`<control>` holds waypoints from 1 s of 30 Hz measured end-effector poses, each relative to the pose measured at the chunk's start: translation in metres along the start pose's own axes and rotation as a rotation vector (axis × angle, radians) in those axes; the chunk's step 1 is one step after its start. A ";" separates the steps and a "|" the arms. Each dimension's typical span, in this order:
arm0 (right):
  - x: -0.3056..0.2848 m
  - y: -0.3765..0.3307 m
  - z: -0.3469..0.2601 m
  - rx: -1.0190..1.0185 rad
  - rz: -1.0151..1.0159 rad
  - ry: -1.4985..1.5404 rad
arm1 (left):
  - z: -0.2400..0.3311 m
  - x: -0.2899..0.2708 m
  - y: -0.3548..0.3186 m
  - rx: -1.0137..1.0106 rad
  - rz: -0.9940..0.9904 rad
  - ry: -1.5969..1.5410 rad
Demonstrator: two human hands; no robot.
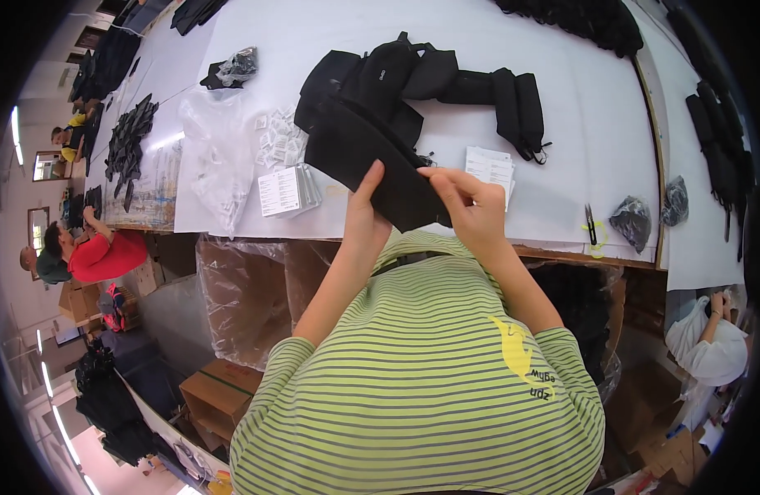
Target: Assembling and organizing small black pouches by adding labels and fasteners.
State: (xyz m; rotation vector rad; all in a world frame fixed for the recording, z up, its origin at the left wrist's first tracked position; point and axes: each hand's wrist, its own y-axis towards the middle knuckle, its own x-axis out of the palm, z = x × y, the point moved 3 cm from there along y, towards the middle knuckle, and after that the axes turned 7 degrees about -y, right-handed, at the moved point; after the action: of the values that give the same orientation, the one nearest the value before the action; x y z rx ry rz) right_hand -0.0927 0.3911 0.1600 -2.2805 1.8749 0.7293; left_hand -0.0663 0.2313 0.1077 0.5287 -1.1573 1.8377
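A flat black fabric piece [347, 147], perhaps a pouch, is held over the table's near edge. My left hand [368, 206] grips its lower left side, with the thumb on top and the other fingers hidden beneath. My right hand [472, 208] pinches its right edge between thumb and fingertips. Just beyond, several black fabric pouches [380, 74] lie in a heap, and the held piece overlaps them. To their right rest narrow padded black pieces [505, 103]. A stack of white printed cards [489, 167] lies beside my right hand; another card stack [281, 192] is left of my left hand.
Small white packets [283, 139] and a clear plastic bag [217, 157] lie on the left. Thread snips [591, 224] and a bagged black item [632, 223] are at the near right. Plastic-lined cartons [244, 293] stand under the table edge. Co-workers sit at left [108, 254] and right [710, 340].
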 end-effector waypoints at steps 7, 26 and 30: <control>0.000 -0.021 0.029 0.188 0.080 0.159 | 0.017 0.014 -0.003 0.079 -0.048 0.029; -0.033 0.017 -0.005 -0.198 0.245 0.106 | -0.001 0.036 -0.026 -0.238 -0.186 0.302; -0.026 -0.002 -0.029 -0.203 0.092 0.122 | 0.015 0.037 -0.006 -0.271 -0.187 0.136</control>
State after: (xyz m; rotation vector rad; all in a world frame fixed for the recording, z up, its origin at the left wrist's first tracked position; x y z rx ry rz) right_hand -0.0854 0.4038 0.1958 -2.4223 2.0591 0.8470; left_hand -0.0818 0.2355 0.1447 0.3384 -1.1985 1.5053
